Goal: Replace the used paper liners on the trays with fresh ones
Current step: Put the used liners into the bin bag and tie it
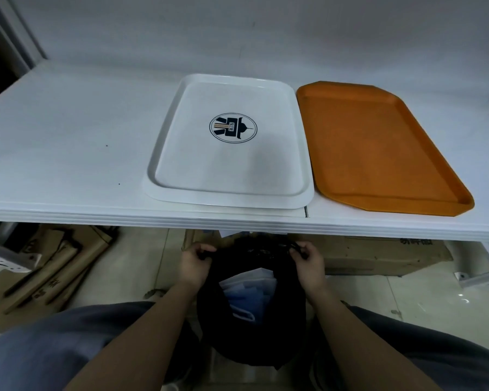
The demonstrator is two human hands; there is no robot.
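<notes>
On the floor at far left lie flattened cardboard pieces. My left hand pinches one edge of a black bag below the table; my right hand pinches the opposite edge, both sets of fingers curled tight. Crumpled paper liners sit inside the bag. Above, a white tray and, just right of it, an orange tray lie bare. If either pinch slips, the thin bag could sag and spill the liners.
</notes>
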